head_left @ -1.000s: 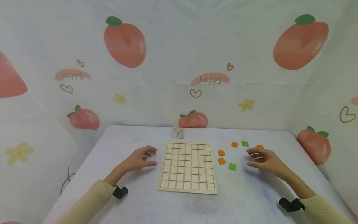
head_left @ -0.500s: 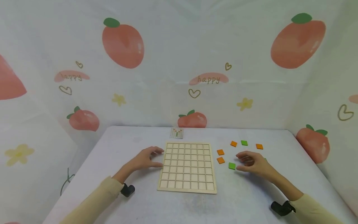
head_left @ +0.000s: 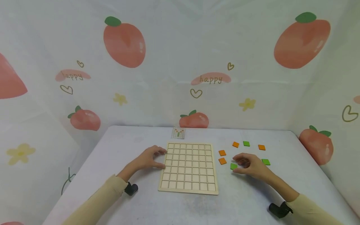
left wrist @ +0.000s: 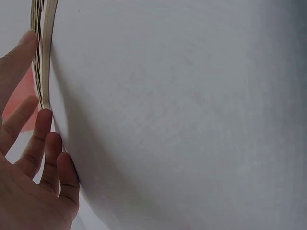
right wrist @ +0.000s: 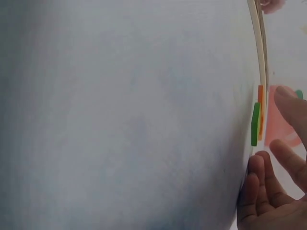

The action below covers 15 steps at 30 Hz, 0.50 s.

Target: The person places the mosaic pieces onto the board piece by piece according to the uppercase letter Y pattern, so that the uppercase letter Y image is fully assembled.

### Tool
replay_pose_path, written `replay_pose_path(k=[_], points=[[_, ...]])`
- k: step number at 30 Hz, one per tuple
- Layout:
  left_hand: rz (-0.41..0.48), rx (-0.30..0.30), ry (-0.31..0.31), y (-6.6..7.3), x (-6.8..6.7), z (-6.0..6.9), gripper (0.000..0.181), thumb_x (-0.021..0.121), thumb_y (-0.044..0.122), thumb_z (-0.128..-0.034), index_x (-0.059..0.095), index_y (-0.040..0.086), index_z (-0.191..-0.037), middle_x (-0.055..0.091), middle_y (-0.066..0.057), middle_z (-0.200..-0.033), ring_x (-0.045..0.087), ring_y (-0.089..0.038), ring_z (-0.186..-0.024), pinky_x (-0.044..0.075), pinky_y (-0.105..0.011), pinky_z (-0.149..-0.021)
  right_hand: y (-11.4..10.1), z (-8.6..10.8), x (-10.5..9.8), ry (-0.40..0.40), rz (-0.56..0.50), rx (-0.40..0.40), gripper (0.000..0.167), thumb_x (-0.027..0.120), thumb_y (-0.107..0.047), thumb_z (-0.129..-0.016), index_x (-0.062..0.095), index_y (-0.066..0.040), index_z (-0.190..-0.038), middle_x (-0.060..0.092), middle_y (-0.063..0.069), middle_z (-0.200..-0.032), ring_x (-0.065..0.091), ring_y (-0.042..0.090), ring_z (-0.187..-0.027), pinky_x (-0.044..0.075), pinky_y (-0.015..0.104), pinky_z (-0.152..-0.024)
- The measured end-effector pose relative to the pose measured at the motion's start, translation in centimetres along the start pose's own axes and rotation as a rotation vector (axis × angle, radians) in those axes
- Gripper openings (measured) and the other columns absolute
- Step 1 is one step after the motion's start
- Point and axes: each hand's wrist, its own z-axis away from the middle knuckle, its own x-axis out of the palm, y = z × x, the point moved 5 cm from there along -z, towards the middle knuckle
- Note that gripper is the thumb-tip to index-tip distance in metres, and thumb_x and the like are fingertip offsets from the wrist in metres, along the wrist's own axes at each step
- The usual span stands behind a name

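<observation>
A pale wooden grid board (head_left: 189, 168) lies flat on the table. My left hand (head_left: 148, 160) touches its left edge with thumb and fingertips, fingers relaxed; the left wrist view shows the fingertips at the board's side (left wrist: 46, 62). Right of the board, my right hand (head_left: 251, 166) hovers with thumb and fingers apart around a green tile (head_left: 233, 166), holding nothing. That green tile (right wrist: 255, 124) also shows beside the fingers in the right wrist view. Two orange tiles (head_left: 222, 152) (head_left: 222, 161) lie between the board and the right hand.
Behind the hand lie an orange tile (head_left: 235, 144), a green tile (head_left: 246, 143) and another orange tile (head_left: 262, 147). A further green tile (head_left: 265, 162) is right of the hand. A small patterned card (head_left: 178, 133) lies behind the board on the white table (head_left: 135, 203).
My left hand has moved right to the board's left edge. The right hand has moved left to the near green tile, uncovering the green tile at the right.
</observation>
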Motion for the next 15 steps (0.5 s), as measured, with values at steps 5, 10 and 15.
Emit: replay_pose_path(k=[5, 10, 15], points=[[-0.036, 0.025, -0.002, -0.16, 0.03, -0.23, 0.062, 0.091, 0.032, -0.077, 0.066, 0.007, -0.128, 0.063, -0.005, -0.121, 0.057, -0.027, -0.11, 0.045, -0.047, -0.098, -0.08, -0.16, 0.31, -0.001, 0.023, 0.021, 0.047, 0.091, -0.019, -0.077, 0.069, -0.001, -0.114, 0.068, 0.004, -0.106, 0.059, 0.022, -0.089, 0.052, 0.028, -0.074], [-0.045, 0.037, -0.007, -0.13, -0.08, -0.26, 0.063, 0.091, 0.033, -0.0767, 0.066, 0.006, -0.128, 0.062, -0.006, -0.119, 0.056, -0.028, -0.108, 0.045, -0.049, -0.095, -0.18, -0.26, 0.59, 0.0, 0.063, 0.017, 0.048, 0.092, -0.022, -0.075, 0.07, -0.002, -0.113, 0.068, 0.002, -0.104, 0.059, 0.02, -0.088, 0.051, 0.029, -0.075], [-0.042, 0.032, -0.008, -0.3, -0.1, -0.16, 0.063, 0.091, 0.032, -0.0764, 0.066, 0.006, -0.128, 0.062, -0.007, -0.119, 0.056, -0.028, -0.107, 0.045, -0.049, -0.094, -0.2, -0.37, 0.81, 0.011, 0.094, 0.015, 0.046, 0.092, -0.022, -0.074, 0.071, -0.003, -0.111, 0.068, 0.0, -0.102, 0.057, 0.019, -0.086, 0.051, 0.03, -0.075]])
